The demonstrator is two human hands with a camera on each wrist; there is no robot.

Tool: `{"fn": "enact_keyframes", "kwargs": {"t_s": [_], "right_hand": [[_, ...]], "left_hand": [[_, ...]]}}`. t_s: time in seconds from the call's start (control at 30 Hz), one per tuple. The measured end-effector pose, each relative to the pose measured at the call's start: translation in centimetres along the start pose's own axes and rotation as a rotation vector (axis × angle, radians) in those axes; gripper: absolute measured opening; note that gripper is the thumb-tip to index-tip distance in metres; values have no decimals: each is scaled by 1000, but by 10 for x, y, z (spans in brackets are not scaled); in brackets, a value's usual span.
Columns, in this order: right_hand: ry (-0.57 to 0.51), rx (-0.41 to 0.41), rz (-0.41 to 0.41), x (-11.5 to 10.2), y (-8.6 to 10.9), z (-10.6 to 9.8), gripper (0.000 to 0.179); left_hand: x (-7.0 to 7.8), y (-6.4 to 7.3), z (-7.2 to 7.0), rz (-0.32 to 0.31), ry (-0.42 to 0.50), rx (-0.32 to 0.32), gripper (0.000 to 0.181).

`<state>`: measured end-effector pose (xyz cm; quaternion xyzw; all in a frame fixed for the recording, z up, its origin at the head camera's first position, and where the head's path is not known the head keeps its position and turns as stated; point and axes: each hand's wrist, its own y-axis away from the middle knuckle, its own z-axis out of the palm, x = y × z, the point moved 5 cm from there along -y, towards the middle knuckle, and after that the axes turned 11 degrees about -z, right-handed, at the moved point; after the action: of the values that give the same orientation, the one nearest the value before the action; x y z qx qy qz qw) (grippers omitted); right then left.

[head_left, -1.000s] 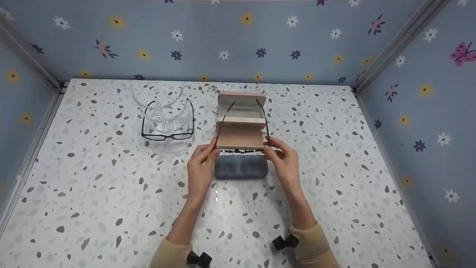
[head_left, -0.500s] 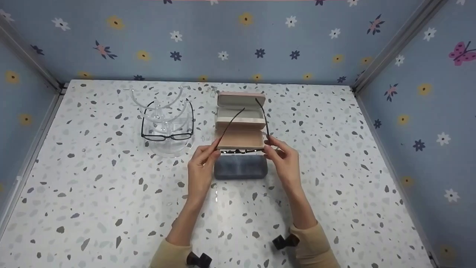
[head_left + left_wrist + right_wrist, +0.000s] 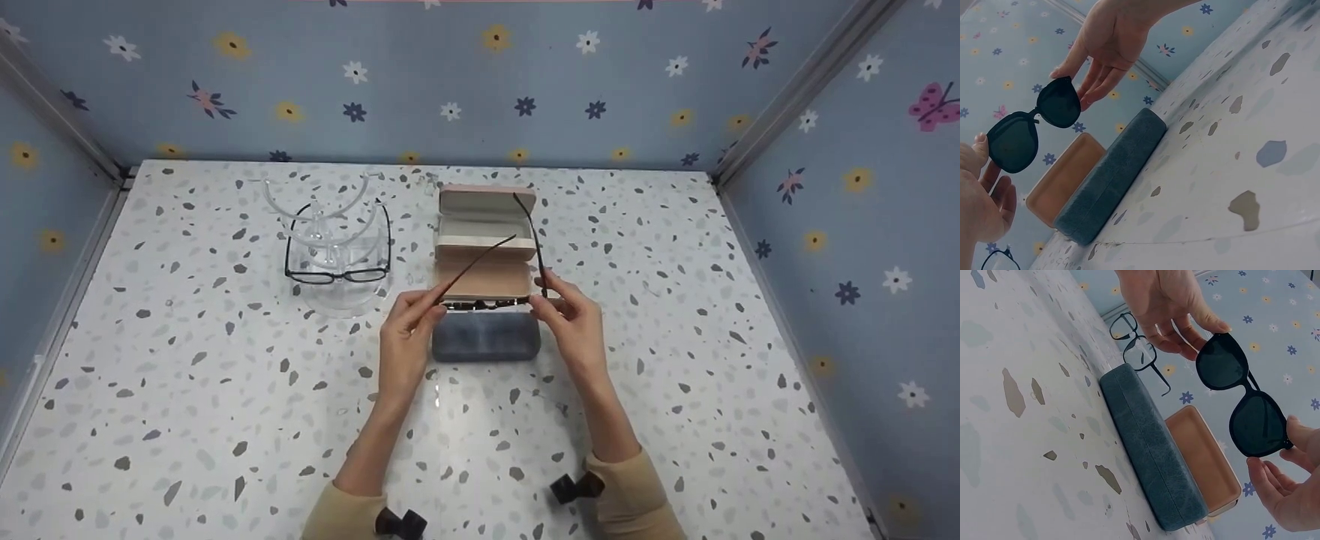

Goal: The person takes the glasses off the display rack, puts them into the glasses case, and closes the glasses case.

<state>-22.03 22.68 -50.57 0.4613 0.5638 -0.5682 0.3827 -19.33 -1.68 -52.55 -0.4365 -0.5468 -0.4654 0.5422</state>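
Note:
A pair of dark sunglasses (image 3: 1221,363) is held up between both hands, lenses facing the wrist cameras. My left hand (image 3: 405,334) pinches one end of the frame near the hinge. At the other end, my right hand (image 3: 574,322) grips the frame between thumb and fingers. In the head view the left temple arm (image 3: 480,264) slants inward, while the right temple arm (image 3: 534,229) points away from me. Below the sunglasses lies a blue-grey glasses case (image 3: 486,336). Just behind it stands a peach-lined open case part (image 3: 484,279); how the two connect is hidden.
Farther back, an open cream-lined case (image 3: 486,228) has its lid raised. To the left, a clear stand (image 3: 337,304) carries black-framed eyeglasses (image 3: 311,277). The speckled table (image 3: 225,405) is enclosed by flowered walls (image 3: 420,75) at the back and sides.
The left temple arm has swung inward to the right, from pointing away to slanting across the cases. Both hands stay almost where they were, still holding the sunglasses.

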Motion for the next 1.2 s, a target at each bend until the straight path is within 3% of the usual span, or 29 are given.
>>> {"fn": "enact_keyframes", "kwargs": {"t_s": [0.53, 1.2], "right_hand": [[47, -14, -32, 0, 1, -2, 49], [2, -26, -14, 1, 0, -2, 47]], "left_hand": [[1, -1, 3, -2, -42, -30, 29], [0, -2, 4, 7, -69, -110, 27]]}}
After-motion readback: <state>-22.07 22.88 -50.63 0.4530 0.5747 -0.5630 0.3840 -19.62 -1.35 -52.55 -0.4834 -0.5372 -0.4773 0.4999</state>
